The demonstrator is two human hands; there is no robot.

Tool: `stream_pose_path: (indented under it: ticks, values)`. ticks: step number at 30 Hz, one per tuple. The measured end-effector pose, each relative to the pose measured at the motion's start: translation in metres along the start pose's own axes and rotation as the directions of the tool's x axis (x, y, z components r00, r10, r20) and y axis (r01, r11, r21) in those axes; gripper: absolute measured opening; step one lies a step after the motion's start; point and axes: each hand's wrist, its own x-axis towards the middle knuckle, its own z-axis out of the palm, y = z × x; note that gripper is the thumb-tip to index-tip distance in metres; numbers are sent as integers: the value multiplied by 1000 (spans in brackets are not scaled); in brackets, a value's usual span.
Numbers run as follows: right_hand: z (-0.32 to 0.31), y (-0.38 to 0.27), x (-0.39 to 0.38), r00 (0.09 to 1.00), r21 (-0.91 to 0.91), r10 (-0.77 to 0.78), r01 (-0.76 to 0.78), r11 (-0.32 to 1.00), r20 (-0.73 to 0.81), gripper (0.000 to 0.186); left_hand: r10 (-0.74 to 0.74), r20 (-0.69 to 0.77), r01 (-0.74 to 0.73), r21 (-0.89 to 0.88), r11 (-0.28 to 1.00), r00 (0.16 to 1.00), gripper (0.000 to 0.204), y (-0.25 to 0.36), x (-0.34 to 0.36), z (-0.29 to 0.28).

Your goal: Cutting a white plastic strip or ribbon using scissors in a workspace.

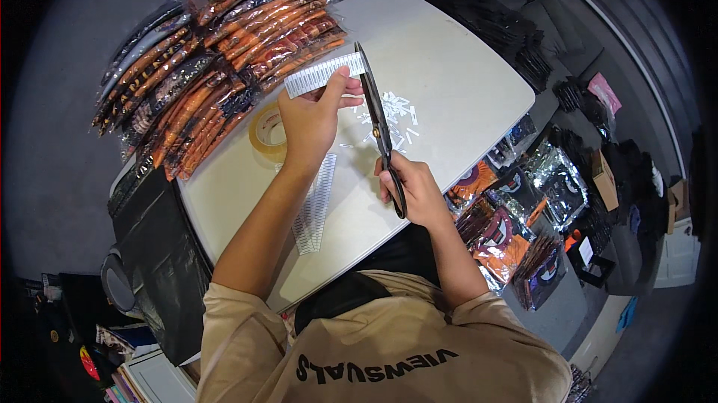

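Observation:
A white strip of printed labels (321, 76) is pinched between the thumb and fingers of my left hand (318, 115), held above the table. My right hand (411, 188) grips the handles of black scissors (379, 119), whose blades point away from me and meet the strip's right end. Below the blades, many small cut white labels (395, 111) lie scattered on the white table (449, 66). Longer uncut label strips (318, 208) rest near my left forearm. Whether the blades are fully closed is hard to make out.
A roll of clear tape (269, 132) lies left of my left wrist. Tall stacks of plastic-wrapped orange and black garments (224, 51) stand at the table's far left. More wrapped garments (508, 231) lie to the right, with dark clothing piles (490, 25) at the far right.

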Motion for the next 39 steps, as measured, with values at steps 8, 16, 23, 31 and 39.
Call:
stream_pose_path:
  ticks: [8,16,23,31,39]
  values:
    - [1,1,0,999,32,11,-10,999,-35,26,0,5,0,2,1000,1000,18,0,0,0]
    - [2,-1,1,998,16,38,-38,999,-45,21,-12,2,12,9,1000,1000,18,1,-1,0]
    - [2,1,1,990,31,68,-65,997,-120,22,-4,9,4,33,999,1000,20,-5,0,-4]
    - [-6,16,13,966,327,221,-167,930,-135,25,-125,18,123,76,990,992,22,-27,4,-9]
    - [-20,10,52,932,517,240,-68,853,-273,24,-254,109,241,117,963,961,19,-55,-9,-12]
